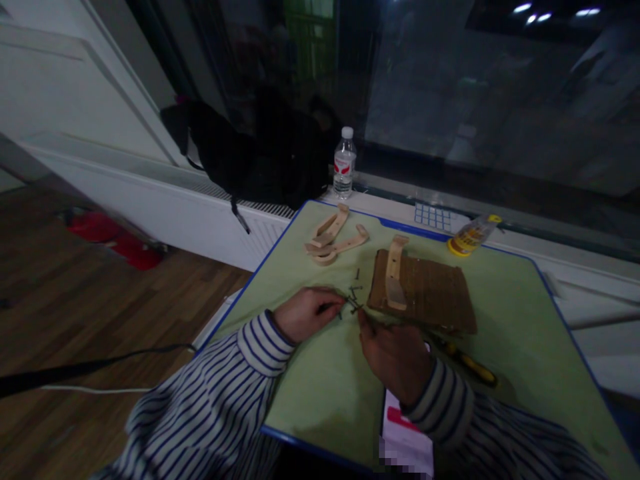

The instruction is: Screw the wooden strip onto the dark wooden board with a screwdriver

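Several small dark screws (pixel 353 303) lie in a loose cluster on the green table, between my two hands. My left hand (pixel 309 313) is at the left of the cluster, its thumb and fingertips brought together by the nearest screws; whatever they pinch is too small to make out. From the right, my right hand (pixel 395 357) reaches a finger down to the cluster's edge, its other fingers curled and partly hidden. Just beyond, a brown cardboard piece (pixel 435 293) carries a curved wooden piece (pixel 394 273). More bent wooden pieces (pixel 333 243) lie farther back.
A yellow-and-black tool (pixel 473 367) lies right of my right hand, and a lit phone (pixel 407 440) is below it. Along the back stand a water bottle (pixel 344 167) and a tilted yellow-capped bottle (pixel 473 237). A black bag (pixel 270 153) rests by the window.
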